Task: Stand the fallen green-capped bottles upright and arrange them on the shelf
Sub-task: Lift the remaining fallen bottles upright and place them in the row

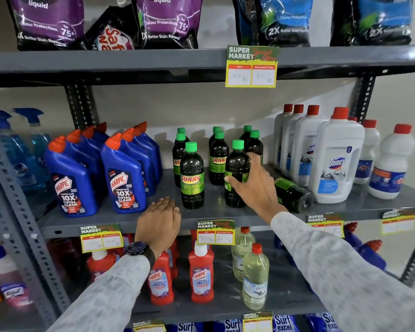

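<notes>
While the right hand [252, 185] closes around the front right bottle [236, 173], its grip is half curled on the lower body, thumb on the label side and fingers on the far side. This bottle stands upright on the shelf [168, 219], near the front edge. To do this step well, I think the person should keep the bottle vertical and slide it, not lift it high, until it lines up with the front left bottle [192, 178]. A grip low on the body is good here, because it is less likely to tip the bottle. The hand should also take care not to knock the upright bottles behind [218, 159].

One fallen bottle [294, 194] lies on its side just right of the hand, its base toward the front, close beside the white Domex jug [337, 159]. Its cap is hidden behind the hand. It looks like the next one to stand up.

The left hand [159, 219] rests flat on the shelf edge with fingers together and holds nothing.

The bottles are dark, almost black, with bright green caps and green-yellow SUNNY labels. They are narrow and tall, so probably easy to topple.
</notes>
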The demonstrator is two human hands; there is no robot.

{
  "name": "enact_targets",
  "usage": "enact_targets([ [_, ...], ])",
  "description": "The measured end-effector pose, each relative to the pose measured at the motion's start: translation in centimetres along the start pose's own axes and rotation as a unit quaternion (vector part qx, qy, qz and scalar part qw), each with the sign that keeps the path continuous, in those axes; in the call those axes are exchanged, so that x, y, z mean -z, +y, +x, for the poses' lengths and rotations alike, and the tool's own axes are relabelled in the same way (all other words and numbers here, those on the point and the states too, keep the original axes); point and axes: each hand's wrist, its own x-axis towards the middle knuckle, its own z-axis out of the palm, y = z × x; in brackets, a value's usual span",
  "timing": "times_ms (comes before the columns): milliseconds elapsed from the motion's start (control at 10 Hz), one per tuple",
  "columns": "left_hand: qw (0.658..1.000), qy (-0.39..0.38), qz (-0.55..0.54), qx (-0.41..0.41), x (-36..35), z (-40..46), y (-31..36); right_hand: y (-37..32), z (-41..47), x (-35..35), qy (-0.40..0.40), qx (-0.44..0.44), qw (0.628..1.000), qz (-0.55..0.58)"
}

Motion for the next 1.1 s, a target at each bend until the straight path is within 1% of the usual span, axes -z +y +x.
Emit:
enact_targets([
  [100,1.0,-0.003,0.0,-0.001,-0.7,-0.4,0.2,1.1,-0.5,-0.2,-0.035,-0.032,0.995,0.087],
  [200,1.0,-0.002,0.001,0.001,-1.0,-0.5,0.0,2.6,-0.7,-0.7,-0.145,-0.093,0.955,0.24],
  [300,1.0,0.0,0.001,0.002,-1.0,-0.4,0.0,3.9,-0.7,-1.3,-0.183,-0.117,0.94,0.264],
  [400,1.0,0.001,0.002,0.003,-0.8,-0.2,0.0,3.5,-0.6,-1.3,-0.175,-0.115,0.947,0.245],
  [500,1.0,0.004,-0.001,0.006,-1.0,-0.2,-0.2,2.9,-1.1,-1.7,-0.141,-0.095,0.963,0.207],
  [600,1.0,0.001,-0.002,0.003,-1.2,-0.1,0.0,3.1,-1.4,-1.8,-0.119,-0.077,0.971,0.194],
  [800,1.0,0.002,-0.001,0.002,-1.0,-0.1,0.2,4.0,-1.1,-1.1,-0.184,-0.081,0.948,0.246],
  [900,1.0,0.002,-0.001,0.001,-0.9,-0.3,0.2,4.0,-1.2,-1.2,-0.178,-0.087,0.951,0.237],
  [1000,1.0,0.004,0.0,0.0,-0.8,-0.2,0.2,3.4,-1.5,-1.4,-0.145,-0.086,0.961,0.218],
  [1100,1.0,0.005,-0.001,-0.002,-0.7,0.1,0.2,3.1,-1.4,-1.4,-0.136,-0.076,0.964,0.215],
])
